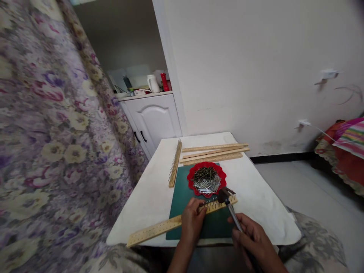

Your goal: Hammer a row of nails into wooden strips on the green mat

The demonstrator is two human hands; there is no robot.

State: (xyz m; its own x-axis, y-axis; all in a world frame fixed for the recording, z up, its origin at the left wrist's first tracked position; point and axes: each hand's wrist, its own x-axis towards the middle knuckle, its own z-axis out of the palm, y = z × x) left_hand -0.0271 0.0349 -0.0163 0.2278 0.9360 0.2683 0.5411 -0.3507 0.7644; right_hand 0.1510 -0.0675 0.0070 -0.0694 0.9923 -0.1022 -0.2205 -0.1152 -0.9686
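A: What are your hands doing?

B: Your right hand is curled around the hammer with a dark head and shiny metal handle. Your left hand has its thumb and finger close together at the long, flat, pale wooden strip — I can't tell if they pinch a nail.

A: Where is that strip?

B: It lies slanted across the flat green mat, and its left end reaches onto the white table top. Thin metal nails stand up in its right part, near the hammer.

A: What could go wrong?

B: A crooked swing could hit your fingers, because they're so near. A slanted hit could bend a nail. If the strip slides, you could miss. The red, wavy-edged dish full of nails sits just behind — a wide swing might knock it.
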